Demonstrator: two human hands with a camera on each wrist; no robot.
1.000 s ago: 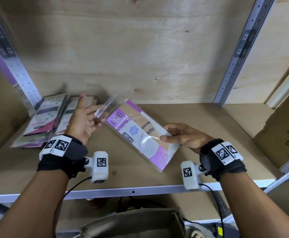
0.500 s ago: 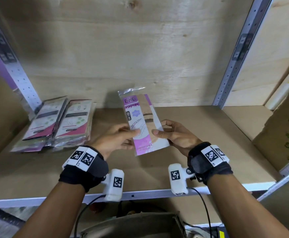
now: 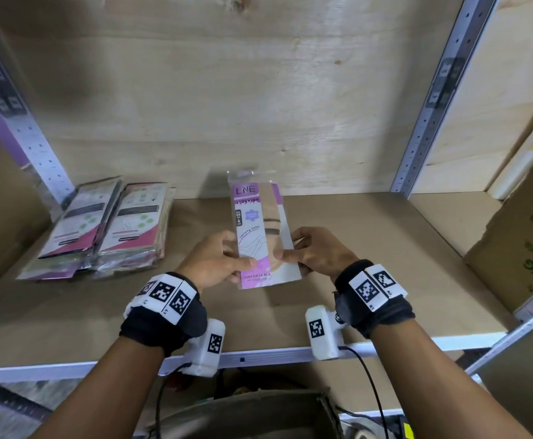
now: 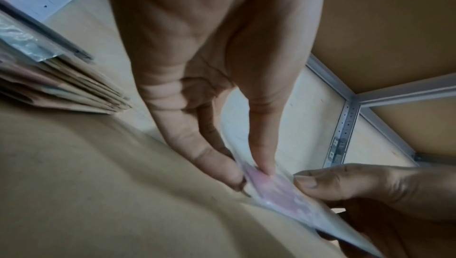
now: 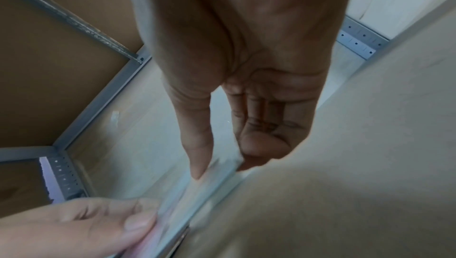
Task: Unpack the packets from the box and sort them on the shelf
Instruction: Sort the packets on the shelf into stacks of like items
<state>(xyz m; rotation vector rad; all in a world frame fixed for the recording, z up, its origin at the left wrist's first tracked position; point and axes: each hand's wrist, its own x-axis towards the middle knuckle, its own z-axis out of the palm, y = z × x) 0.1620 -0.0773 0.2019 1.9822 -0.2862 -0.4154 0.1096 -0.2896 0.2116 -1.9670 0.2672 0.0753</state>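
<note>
Packet (image 3: 260,236) in purple, white and clear plastic stands on end in the middle of the shelf (image 3: 369,264), its printed face toward the camera and its top leaning a little toward the plywood back wall (image 3: 258,106). Both hands grasp its lower half: the left hand (image 3: 219,259) pinches the left edge, thumb on the front and fingers behind, and the right hand (image 3: 317,253) pinches the right edge the same way. The left wrist view shows the thumb and a fingertip (image 4: 263,166) pressed on the blurred pink wrapper (image 4: 279,190), with the other hand's thumb just beside it; the right wrist view is too blurred to show more than the thumb on the packet's edge (image 5: 209,182). Whether the bottom edge touches the shelf board cannot be told. Well to the left, near the perforated metal upright (image 3: 37,147), two stacks of packets (image 3: 100,229) with pink and white faces lie flat side by side on the same shelf. At the right a cardboard box (image 3: 525,245) with green print sits in the next bay. Below the shelf's front rail, the open top of a brown box (image 3: 258,413) shows; its contents cannot be made out.
</note>
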